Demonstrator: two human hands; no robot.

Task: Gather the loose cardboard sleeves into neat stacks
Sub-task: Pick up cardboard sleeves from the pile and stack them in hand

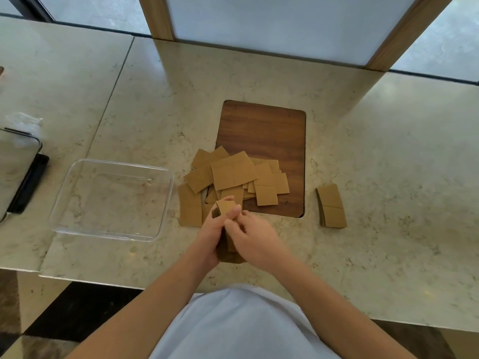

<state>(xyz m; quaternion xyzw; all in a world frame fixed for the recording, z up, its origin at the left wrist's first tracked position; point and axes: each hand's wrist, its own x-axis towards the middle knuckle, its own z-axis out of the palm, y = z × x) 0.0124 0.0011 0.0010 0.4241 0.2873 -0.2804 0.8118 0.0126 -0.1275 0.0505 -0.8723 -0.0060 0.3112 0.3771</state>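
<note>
A loose pile of brown cardboard sleeves [234, 173] lies across the near left corner of a dark wooden board [267, 133]. Off to the right, a neat stack of sleeves [331, 206] rests on the stone counter. My left hand [211, 235] grips a bundle of sleeves [225, 207] held on edge, its top sticking out above my fingers. My right hand [250, 237] presses against the same bundle from the right, fingers curled on it. The bundle's lower part is hidden between both hands.
A clear plastic container [111, 200] stands left of the pile. A dark flat object [28, 185] and a container lid sit at the far left edge. The marble counter [388, 177] stretches to the right. A wood-framed panel [272, 27] rises behind the board.
</note>
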